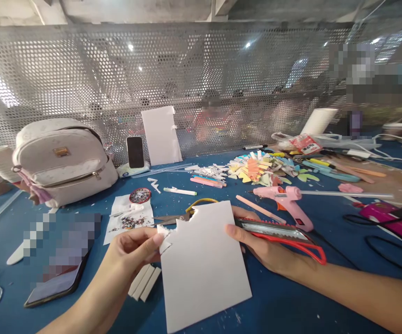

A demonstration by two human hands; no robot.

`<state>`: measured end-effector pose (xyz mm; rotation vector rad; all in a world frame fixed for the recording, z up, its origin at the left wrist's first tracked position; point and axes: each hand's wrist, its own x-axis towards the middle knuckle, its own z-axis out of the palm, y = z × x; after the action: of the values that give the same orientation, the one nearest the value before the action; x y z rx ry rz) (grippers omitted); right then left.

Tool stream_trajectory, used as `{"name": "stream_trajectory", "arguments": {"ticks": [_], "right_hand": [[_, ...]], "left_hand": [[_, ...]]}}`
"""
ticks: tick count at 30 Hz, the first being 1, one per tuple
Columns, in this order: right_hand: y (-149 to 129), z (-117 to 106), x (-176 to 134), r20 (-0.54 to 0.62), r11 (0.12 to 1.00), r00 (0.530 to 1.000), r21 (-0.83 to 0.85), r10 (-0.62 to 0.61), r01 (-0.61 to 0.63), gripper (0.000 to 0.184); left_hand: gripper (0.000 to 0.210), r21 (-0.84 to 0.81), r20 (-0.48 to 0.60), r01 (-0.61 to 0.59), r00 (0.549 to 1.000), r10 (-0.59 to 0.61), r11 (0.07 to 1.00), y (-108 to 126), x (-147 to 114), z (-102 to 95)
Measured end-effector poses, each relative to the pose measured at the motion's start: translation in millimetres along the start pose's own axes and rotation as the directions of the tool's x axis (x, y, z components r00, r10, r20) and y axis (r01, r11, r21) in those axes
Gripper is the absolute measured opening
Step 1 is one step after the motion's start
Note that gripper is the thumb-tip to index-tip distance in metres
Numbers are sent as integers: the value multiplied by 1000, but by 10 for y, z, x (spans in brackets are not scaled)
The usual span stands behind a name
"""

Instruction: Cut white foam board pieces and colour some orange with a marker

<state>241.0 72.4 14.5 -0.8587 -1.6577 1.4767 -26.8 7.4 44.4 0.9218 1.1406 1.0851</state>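
Observation:
A white foam board (204, 273) is held up in front of me, its upper left edge ragged and torn. My left hand (134, 250) pinches a partly torn flap at that corner between thumb and forefinger. At the board's right edge, my right hand (260, 243) grips it with the thumb on the front face. A red-and-silver utility knife (277, 232) also rests in that hand, pointing left behind the thumb. Behind the board lies a pair of scissors (173, 219) with a yellow handle, partly hidden. Small white strips (145, 282) lie below my left hand.
A white backpack (61, 160) stands at the left, with a phone (65, 264) lying before it. Another phone (135, 152) and a torn white board (161, 134) lean at the back. Paper scraps (256, 167) and a pink glue gun (288, 202) lie to the right.

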Motion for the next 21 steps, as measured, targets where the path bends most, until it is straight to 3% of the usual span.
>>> {"name": "stream_trajectory", "arguments": {"ticks": [9, 17, 21], "right_hand": [[-142, 34, 18, 0, 998, 998, -33, -59, 59, 48], [-198, -13, -14, 46, 999, 999, -44, -14, 16, 47], [-221, -32, -24, 17, 993, 1000, -117, -10, 12, 44]], "left_hand": [[35, 28, -37, -37, 999, 38, 999, 80, -19, 55], [38, 45, 40, 19, 999, -21, 999, 79, -11, -14], [41, 38, -43, 2, 999, -1, 999, 83, -15, 5]]}}
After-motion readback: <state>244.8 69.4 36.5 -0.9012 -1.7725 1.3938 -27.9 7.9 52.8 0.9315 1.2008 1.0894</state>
